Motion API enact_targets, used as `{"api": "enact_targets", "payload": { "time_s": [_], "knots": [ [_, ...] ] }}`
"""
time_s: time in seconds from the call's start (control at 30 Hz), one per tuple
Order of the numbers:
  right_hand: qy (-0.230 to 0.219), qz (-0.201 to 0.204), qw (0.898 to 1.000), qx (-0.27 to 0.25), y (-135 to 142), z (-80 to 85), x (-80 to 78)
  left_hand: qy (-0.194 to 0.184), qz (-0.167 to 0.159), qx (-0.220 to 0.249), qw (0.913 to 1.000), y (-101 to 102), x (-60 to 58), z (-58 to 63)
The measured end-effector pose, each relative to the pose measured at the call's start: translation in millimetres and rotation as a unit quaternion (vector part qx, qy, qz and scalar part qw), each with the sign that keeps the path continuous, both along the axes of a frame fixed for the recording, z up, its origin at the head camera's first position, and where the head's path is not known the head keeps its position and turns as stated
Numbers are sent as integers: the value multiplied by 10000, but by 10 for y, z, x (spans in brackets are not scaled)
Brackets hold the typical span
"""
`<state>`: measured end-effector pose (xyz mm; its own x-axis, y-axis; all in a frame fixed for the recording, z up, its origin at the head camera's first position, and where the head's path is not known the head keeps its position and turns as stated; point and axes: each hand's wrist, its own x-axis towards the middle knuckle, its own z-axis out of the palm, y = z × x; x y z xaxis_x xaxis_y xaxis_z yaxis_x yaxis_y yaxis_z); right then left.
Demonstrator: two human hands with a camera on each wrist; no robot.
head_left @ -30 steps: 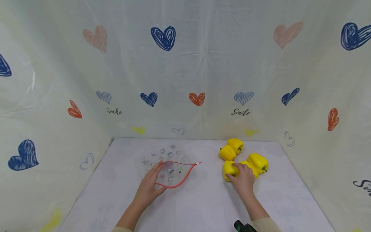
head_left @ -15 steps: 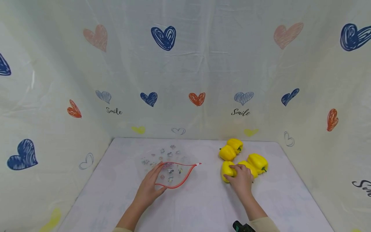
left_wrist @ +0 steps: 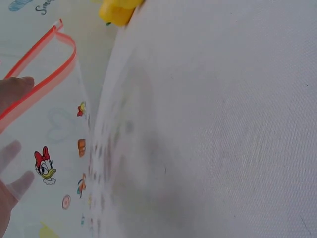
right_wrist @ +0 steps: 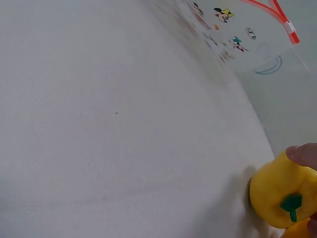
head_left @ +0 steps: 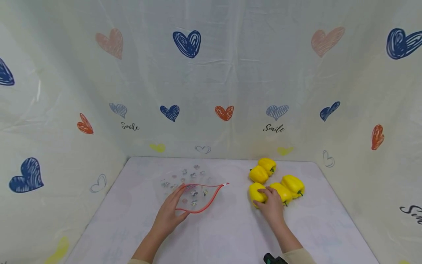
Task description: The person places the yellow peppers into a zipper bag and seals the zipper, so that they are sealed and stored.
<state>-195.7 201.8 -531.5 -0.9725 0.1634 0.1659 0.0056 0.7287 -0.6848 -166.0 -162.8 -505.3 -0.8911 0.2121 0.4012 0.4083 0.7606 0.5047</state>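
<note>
On the left of the table, a clear zip bag (head_left: 194, 194) printed with small cartoon figures stands with its red-edged mouth spread apart. My left hand (head_left: 169, 212) holds it by the mouth, thumb at the near edge. In the left wrist view, some fingers (left_wrist: 19, 186) show through the clear plastic. Over on the right, my right hand (head_left: 273, 207) grips a yellow bell pepper (head_left: 255, 192), thumb and fingers about its side. That pepper's green stem (right_wrist: 292, 203) faces the right wrist camera, and the pepper appears to rest on the table.
Behind the held pepper lie two yellow bell peppers (head_left: 258, 174). Two more peppers (head_left: 292, 185) lie just right of my right hand. A pale cloth covers the table (head_left: 224, 234), and a heart-printed curtain (head_left: 227, 84) stands behind and at both sides.
My right hand has drawn the gripped pepper slightly left, away from the pepper beside it, whose stem now shows. The left hand and the bag have barely moved.
</note>
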Motion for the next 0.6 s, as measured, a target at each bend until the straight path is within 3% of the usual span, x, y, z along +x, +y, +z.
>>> {"api": "enact_targets", "payload": {
  "time_s": [0.3,0.6],
  "knots": [
    [-220,14,9976,-664,-51,-51,-21,210,25,-1,9998,-5,11,-11],
    [94,58,9917,-1282,-122,-34,14,-6,-8,62,10000,15,12,-20]
  ]
}}
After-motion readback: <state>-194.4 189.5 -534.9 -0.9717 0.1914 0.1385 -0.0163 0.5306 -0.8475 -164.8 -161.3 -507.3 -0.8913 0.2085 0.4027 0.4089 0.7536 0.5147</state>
